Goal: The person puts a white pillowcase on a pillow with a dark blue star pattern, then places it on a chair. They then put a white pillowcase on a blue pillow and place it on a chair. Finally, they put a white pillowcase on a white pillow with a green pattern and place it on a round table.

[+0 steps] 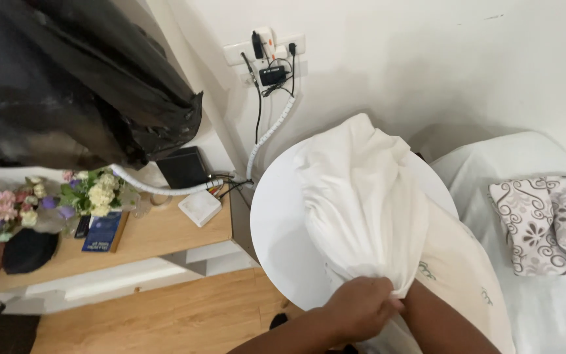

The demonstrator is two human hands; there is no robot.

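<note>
A white pillowcase [361, 196] stands bunched up over a round white table [276, 229]. My left hand [359, 307] is closed on a gathered fold at its lower edge. My right forearm [443, 324] runs up under the fabric, and the right hand itself is hidden inside it. A cream pillow [463, 275] with small printed marks lies just right of the forearm, partly under the pillowcase.
At right is a bed with a white sheet [538, 308] and a swirl-patterned pillow [545, 219]. A wooden shelf [158, 236] at left carries flowers [93, 193], a black box [181, 167], a white box [199, 208] and a blue book [103, 231]. Black plastic [67, 78] hangs at the upper left. Wall sockets with cables [266, 59] are behind the table.
</note>
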